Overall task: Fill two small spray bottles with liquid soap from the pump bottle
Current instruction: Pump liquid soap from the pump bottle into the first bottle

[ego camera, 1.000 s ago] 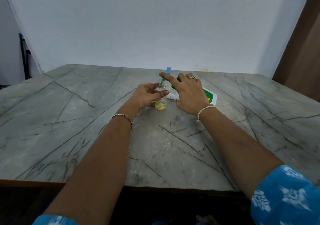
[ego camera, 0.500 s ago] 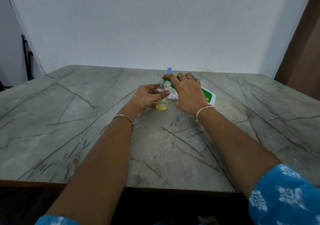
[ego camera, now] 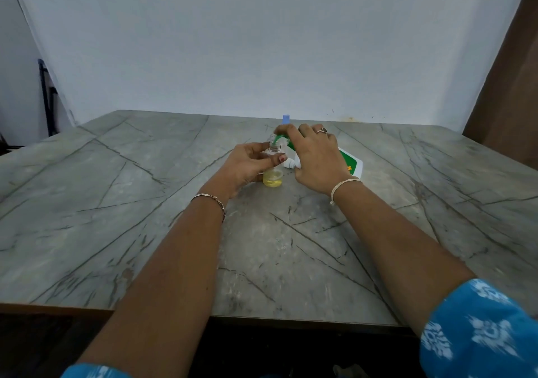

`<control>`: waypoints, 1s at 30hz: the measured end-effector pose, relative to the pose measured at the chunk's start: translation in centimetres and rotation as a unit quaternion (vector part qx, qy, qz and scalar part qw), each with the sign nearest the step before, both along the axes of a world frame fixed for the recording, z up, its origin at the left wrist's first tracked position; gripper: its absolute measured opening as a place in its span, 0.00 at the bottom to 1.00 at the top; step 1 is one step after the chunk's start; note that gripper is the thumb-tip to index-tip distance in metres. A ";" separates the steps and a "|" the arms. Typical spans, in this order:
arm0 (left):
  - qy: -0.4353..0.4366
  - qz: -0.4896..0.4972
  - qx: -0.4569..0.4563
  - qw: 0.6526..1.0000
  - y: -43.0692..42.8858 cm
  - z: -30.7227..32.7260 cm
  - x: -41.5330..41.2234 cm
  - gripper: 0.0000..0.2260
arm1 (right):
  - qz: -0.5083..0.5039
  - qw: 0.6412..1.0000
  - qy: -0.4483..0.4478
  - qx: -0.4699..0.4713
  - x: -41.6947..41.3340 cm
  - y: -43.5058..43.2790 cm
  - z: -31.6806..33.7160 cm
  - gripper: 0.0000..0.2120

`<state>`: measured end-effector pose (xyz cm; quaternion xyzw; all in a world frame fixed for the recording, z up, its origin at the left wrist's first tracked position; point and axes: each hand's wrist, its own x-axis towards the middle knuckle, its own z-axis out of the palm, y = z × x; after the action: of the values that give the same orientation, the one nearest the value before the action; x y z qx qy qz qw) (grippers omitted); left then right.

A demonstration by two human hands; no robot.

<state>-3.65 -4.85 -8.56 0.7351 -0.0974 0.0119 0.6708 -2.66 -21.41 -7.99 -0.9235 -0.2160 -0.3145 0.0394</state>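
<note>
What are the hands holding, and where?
The left hand grips the small bottle round its middle. The right hand holds the pump bottle by its green top.

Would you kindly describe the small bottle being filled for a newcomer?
On the grey marble table, the left hand holds a small clear bottle. Unlike the white-and-green pump bottle beside it, it has yellow liquid at its bottom.

Illumination is soft and even, shadows are faint, edges show wide-angle distortion, and the near sleeve (ego camera: 480, 328) is blurred.
</note>
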 end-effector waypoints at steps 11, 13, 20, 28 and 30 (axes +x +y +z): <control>0.002 0.002 -0.004 1.000 -0.1 0.0 0.0 0.21 | -0.023 0.998 -0.017 -0.051 -0.2 -0.7 -0.1 0.41; 0.002 0.004 -0.003 1.000 -0.1 0.0 -0.1 0.20 | -0.023 0.999 -0.013 -0.041 -0.3 -0.5 -0.1 0.40; 0.001 0.009 0.000 1.000 -0.1 0.0 -0.1 0.21 | -0.024 0.999 -0.011 -0.022 -0.2 0.1 0.0 0.37; 0.003 0.009 -0.002 1.000 -0.1 0.0 -0.1 0.20 | -0.031 0.998 -0.024 -0.055 -0.6 -0.7 -0.3 0.42; 0.004 0.010 -0.002 1.000 -0.1 0.0 -0.1 0.21 | -0.032 0.998 -0.020 -0.050 -0.6 -0.6 -0.2 0.41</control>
<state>-3.73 -4.95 -8.59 0.7351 -0.0874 0.0161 0.6721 -3.24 -21.99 -8.19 -0.9242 -0.2023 -0.3232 -0.0212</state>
